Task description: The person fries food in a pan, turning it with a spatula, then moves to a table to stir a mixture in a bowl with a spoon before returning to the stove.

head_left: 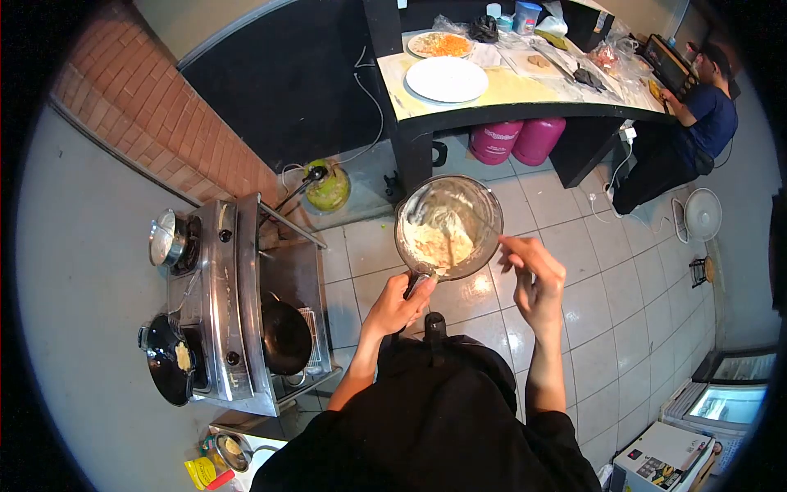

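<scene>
Out in front of me, over the tiled floor, is a round dark pan with a pale, creamy, lumpy mixture inside. My left hand is closed round its handle at the near side. At the pan's right rim, my right hand pinches the end of a thin stirring utensil. The utensil reaches into the mixture; its working end is blurred, so its exact kind does not show.
Left stands a steel stove bearing a small pot and a black wok. A counter ahead holds a white plate and a plate of shredded food. A green gas cylinder stands below. Another person sits far right.
</scene>
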Demonstrator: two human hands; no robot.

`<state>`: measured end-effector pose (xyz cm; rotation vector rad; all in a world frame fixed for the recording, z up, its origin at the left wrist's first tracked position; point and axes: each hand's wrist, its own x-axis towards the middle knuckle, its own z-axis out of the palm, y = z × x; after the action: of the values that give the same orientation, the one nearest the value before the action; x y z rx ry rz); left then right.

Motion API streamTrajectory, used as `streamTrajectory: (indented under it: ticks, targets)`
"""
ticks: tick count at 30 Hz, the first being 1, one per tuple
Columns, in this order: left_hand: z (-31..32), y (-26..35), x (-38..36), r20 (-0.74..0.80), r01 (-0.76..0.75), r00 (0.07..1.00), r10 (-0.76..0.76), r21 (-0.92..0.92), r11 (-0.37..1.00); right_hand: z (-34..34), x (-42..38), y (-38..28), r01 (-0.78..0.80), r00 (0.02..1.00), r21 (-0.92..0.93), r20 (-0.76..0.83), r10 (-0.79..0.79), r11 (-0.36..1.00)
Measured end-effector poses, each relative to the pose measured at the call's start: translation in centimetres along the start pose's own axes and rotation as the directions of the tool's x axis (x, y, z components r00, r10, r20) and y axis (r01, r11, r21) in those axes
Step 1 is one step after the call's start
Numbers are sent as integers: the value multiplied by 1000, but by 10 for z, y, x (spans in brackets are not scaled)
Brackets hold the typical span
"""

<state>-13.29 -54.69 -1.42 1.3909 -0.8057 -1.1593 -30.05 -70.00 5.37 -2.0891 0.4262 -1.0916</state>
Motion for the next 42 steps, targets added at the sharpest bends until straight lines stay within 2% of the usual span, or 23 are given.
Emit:
streamTrajectory:
  ticks: [2, 4, 6, 7, 11, 12, 14, 16, 18, 23, 25, 26, 29, 30, 32, 34, 37, 38, 40, 41, 42]
  targets:
    - [0, 0, -1, 6, -6, 1000, 6, 8, 1000, 4, 4, 1, -14, 998, -22, -55, 13, 1000]
    - [1, 2, -2, 5, -5, 1000, 5, -10, 1000, 6, 0, 2, -2, 1000, -13, -29, 2, 1000]
    - [0, -2, -2, -5, -5, 1000, 4, -18, 1000, 7, -8, -1, 24, 981, 34, 194, -30, 999]
    - [-1, -4, -2, -10, -3, 1000, 2, -28, 1000, 3, -5, -11, 62, 971, -50, 236, -48, 997]
    - [-1, -5, -3, 15, 17, 1000, -17, 4, 1000, -9, -7, -3, -28, 991, 2, 132, 27, 1000]
    - [1, -4, -2, 14, 10, 1000, -11, 8, 1000, -9, -4, -3, -29, 991, 1, 131, 29, 1000]
    - [4, -4, -1, 18, 2, 1000, -3, 12, 1000, -8, 1, -5, -15, 999, 6, 32, 15, 1000]
    - [5, -5, 0, 24, -18, 1000, 18, 32, 999, -4, 1, -6, 0, 999, 8, 48, -1, 1000]
    - [6, -2, -1, 16, -13, 1000, 13, 8, 1000, 1, -3, -12, 61, 984, -33, 169, -55, 998]
    - [5, -3, -1, -8, -14, 1000, 14, -15, 1000, -16, -13, -21, 4, 944, -63, 331, 17, 998]
    - [4, -6, -3, 1, -18, 1000, 18, 19, 1000, -23, -12, -27, 24, 976, -76, 215, -7, 997]
    - [5, -6, -3, -1, -15, 1000, 15, 18, 1000, -26, -13, -26, 22, 976, -75, 218, -5, 997]
    - [8, -4, -3, 2, -18, 1000, 18, 51, 999, -30, -10, -21, 64, 998, -136, 13, -63, 989]
    - [8, -6, -3, 3, -30, 1000, 30, 61, 998, -29, -9, -20, 61, 998, -140, 9, -61, 988]
    - [9, -5, -2, 9, -46, 999, 45, 75, 996, -25, -9, -18, 61, 998, -273, 32, -54, 960]
    - [11, -2, -3, -15, -64, 998, 67, 137, 989, -11, -19, -14, 46, 999, -271, 5, -46, 962]
    - [15, -4, -2, -33, -38, 999, 43, 136, 990, 6, -38, -11, -236, 962, -42, -149, 228, 971]
    - [17, -4, -2, -33, -37, 999, 42, 136, 990, 10, -42, -6, -237, 962, -42, -149, 229, 971]
    - [21, -4, -1, 16, 52, 998, -54, 105, 993, 18, -49, 4, -431, 838, 364, -178, 516, 826]
    - [23, -7, 0, 17, 52, 998, -54, 105, 993, 24, -50, 8, -415, 824, 439, -190, 534, 797]
    - [25, -10, 1, 28, 71, 997, -74, 91, 993, 28, -51, 12, -414, 824, 438, -193, 533, 798]
